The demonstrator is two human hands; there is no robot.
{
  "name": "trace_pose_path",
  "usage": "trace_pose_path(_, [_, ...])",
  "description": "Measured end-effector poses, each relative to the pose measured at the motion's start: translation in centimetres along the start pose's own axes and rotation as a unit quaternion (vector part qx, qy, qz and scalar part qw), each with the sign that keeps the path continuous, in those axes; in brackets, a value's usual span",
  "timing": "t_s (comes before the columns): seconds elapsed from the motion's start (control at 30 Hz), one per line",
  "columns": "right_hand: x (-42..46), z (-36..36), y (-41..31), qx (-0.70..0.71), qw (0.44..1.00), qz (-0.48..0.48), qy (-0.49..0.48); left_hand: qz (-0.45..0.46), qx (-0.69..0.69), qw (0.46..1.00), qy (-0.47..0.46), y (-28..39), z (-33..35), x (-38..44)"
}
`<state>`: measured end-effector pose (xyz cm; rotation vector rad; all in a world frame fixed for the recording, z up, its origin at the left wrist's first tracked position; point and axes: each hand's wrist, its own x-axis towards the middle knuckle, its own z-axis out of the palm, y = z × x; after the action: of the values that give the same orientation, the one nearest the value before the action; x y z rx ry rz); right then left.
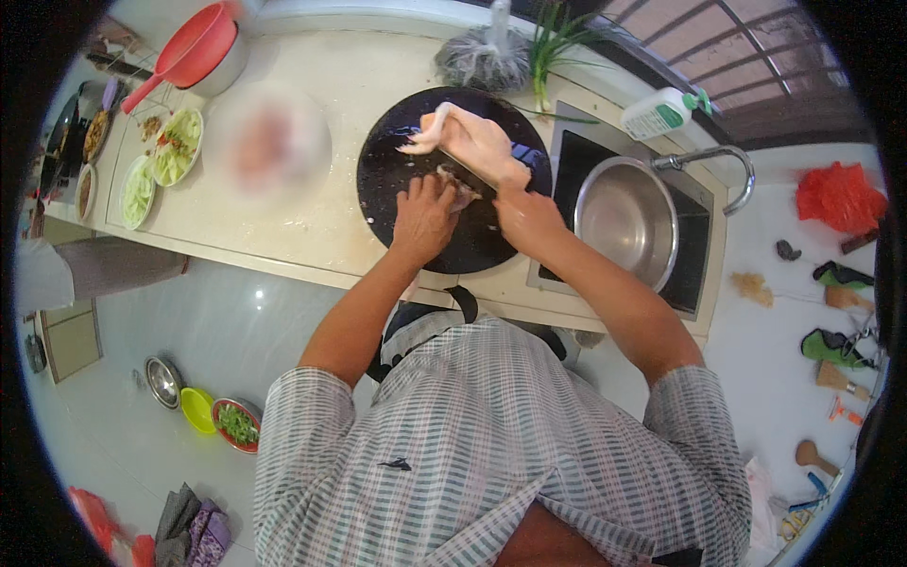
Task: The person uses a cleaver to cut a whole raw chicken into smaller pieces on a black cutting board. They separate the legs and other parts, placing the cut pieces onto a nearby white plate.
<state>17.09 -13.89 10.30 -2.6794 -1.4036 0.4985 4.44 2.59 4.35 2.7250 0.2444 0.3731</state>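
A piece of raw poultry with its wing (475, 142) lies on a dark round chopping board (390, 120) on the counter. My right hand (526, 218), at the board's right side, is closed around what looks like a knife handle; a thin blade edge (464, 169) runs up and left along the meat, and the handle is hidden in the fist. My left hand (426, 212) presses on a smaller piece of raw meat (464, 195) just below the blade, with its fingers curled over the piece.
To the right, a steel basin (627, 220) sits in the sink under a curved tap (740, 170). A soap bottle (655, 115), spring onions (553, 49) and a plastic bag (485, 60) stand behind. Leftward are a blurred plate (315, 142), plates of cut vegetables (177, 145) and a red strainer (202, 42).
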Motion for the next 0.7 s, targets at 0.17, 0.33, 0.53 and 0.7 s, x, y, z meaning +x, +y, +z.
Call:
trace_pose_path(0.17, [-0.6, -0.6, 1.0, 0.001, 0.999, 0.032, -0.032, 0.067, -0.058, 0.996, 0.004, -1.4, 1.8, -0.2])
trace_pose_path(0.33, [3.5, 0.4, -2.6, 0.045, 0.996, -0.002, 0.074, 0.113, -0.089, 0.989, -0.011, -0.2, 0.6, -0.7])
trace_pose_path(0.53, [-4.4, -0.2, 0.2, -0.001, 0.999, 0.039, 0.015, -0.142, -0.039, 0.989, -0.003, -4.7, -2.7, 0.2])
trace_pose_path(0.7, [-8.9, 1.1, 2.2, -0.045, 0.998, 0.003, 0.031, -0.222, -0.039, 0.974, 0.033, -7.4, -2.8, 3.7])
